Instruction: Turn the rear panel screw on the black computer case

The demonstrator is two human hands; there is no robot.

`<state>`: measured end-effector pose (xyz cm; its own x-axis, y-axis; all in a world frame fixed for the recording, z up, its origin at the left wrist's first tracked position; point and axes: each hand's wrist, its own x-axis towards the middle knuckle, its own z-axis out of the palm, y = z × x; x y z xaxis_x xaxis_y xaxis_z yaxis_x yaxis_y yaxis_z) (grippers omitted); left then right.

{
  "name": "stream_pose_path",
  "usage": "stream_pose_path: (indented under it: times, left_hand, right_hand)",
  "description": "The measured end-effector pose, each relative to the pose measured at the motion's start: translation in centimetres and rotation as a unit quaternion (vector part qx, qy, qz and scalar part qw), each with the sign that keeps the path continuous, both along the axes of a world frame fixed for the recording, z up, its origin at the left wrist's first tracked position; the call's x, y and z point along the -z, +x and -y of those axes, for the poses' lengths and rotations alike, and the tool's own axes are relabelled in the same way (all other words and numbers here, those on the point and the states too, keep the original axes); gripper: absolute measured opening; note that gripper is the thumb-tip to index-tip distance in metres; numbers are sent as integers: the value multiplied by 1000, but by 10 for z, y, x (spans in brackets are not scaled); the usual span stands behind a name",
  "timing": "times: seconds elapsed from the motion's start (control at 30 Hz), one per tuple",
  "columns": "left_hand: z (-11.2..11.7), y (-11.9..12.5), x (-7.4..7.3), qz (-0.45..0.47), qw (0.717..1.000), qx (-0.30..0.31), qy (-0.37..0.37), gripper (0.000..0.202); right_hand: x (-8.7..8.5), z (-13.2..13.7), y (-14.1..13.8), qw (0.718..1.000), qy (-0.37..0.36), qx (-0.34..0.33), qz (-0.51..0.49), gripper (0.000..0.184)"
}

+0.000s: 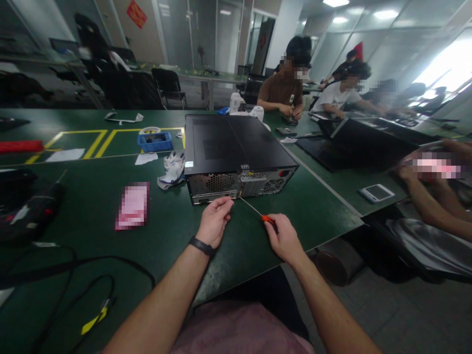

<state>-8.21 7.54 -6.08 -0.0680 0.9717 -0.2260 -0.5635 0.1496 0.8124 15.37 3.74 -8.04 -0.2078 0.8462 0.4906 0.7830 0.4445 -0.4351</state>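
A black desktop computer case (239, 137) lies on its side on the green table, its metal rear panel facing me. My right hand (283, 238) is closed round the orange handle of a screwdriver (254, 210). The long thin shaft reaches left to the lower edge of the rear panel, near its middle. Just left of that tip, my left hand (216, 221) has its fingers pressed together close to the panel's bottom edge. Whatever those fingers pinch, if anything, is hidden. Whether the tip sits in a screw is too small to tell.
Crumpled work gloves (172, 169) and a blue bin (155, 141) are left of the case. A power drill (35, 211) and black cables (110, 258) lie further left. A co-worker's arms (424, 196) show at right, near a small white device (376, 192).
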Motion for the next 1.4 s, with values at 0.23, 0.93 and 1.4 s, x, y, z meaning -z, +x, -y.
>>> stream_pose_path:
  times: [0.23, 0.93, 1.4]
  left_hand:
    - [2, 0, 0, 19, 1000, 15, 1, 47]
    - [1, -1, -6, 59, 997, 49, 16, 44]
    - [0, -3, -8, 114, 992, 51, -11, 45]
  right_hand:
    - [3, 0, 0, 1000, -5, 0, 2, 20]
    - [0, 0, -8, 1000, 9, -4, 15, 22]
    - [-5, 1, -6, 999, 37, -20, 18, 15]
